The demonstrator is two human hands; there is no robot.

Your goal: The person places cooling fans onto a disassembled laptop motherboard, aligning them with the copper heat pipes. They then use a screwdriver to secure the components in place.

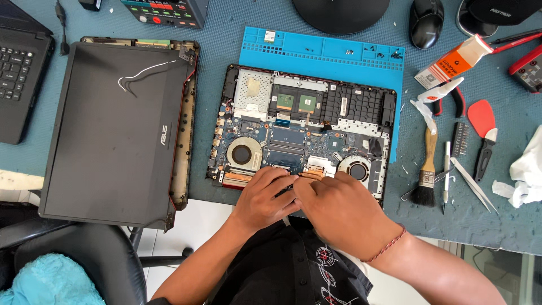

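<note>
I see the opened laptop (302, 133) lying on the blue mat (322, 53), its near edge toward me. My left hand (264, 199) and right hand (337, 208) press together there, closed around a small dark part I cannot identify. I judge this a disassembly step needing careful, even pressure.

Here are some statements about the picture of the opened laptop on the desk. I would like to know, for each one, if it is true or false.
1. Both hands rest at the near edge of the opened laptop. True: the left hand and right hand lie close together there.
2. The laptop shows one cooling fan. False: two round fans show, the left fan and the right fan.
3. A blue mat lies under the laptop. True.
4. The brush lies left of the laptop. False: it lies to the right.
5. The detached black cover lies left of the laptop. True.
</note>
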